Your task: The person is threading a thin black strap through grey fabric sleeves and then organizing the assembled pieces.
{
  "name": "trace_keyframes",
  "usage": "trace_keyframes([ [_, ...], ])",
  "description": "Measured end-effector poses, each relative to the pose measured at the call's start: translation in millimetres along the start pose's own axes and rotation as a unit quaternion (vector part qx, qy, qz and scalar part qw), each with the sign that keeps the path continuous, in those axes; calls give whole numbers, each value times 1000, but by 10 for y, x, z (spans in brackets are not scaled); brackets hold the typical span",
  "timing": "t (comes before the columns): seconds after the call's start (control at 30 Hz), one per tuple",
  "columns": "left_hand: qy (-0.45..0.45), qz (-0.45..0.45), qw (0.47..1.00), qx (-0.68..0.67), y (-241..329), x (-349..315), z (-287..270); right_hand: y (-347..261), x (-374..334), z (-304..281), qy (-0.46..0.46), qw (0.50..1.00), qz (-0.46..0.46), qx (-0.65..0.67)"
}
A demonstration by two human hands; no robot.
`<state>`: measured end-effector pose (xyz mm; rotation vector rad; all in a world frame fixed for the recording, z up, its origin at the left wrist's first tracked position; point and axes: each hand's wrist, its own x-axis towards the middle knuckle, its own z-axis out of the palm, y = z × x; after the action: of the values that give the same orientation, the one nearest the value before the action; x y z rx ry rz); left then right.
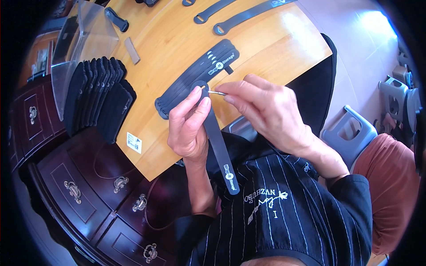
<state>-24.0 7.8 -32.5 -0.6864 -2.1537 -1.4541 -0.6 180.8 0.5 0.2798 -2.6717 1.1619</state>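
My left hand [188,126] pinches a dark grey strap [217,135] near its rounded end, which has a slotted hole. The strap's long tail hangs down toward my shirt, with white print near its tip. Between the thumb and fingers of my right hand [270,111] is a thin metal tool [216,92]. Its tip meets the strap beside the hole; whether it is tweezers or a pick I cannot tell. Just beyond both hands, a stack of similar straps [191,73] lies on the wooden table [159,146].
More straps [253,17] lie along the far side, and a rolled one [117,20] at the far left. Several black strap bundles [95,97] stand at the left edge. A brown strip [132,50] lies nearby. Dark drawers [84,173] are at left, a grey stool [349,133] at right.
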Motion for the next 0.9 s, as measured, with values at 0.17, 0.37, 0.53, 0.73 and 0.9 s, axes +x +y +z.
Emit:
trace_keyframes([
  [0.17,-42,23,997,53,60,62,-29,128,33,-57,-167,787,306,510],
  [0.37,-35,26,999,10,33,77,-32,77,-12,36,31,998,-26,49],
  [0.53,-55,28,998,-1,21,42,-43,104,-19,-30,-125,829,265,476],
  [0.73,-68,86,993,45,-8,55,-37,92,-30,17,11,998,-22,50],
  [0.9,-55,94,992,66,101,124,-55,95,38,-148,-179,724,344,570],
])
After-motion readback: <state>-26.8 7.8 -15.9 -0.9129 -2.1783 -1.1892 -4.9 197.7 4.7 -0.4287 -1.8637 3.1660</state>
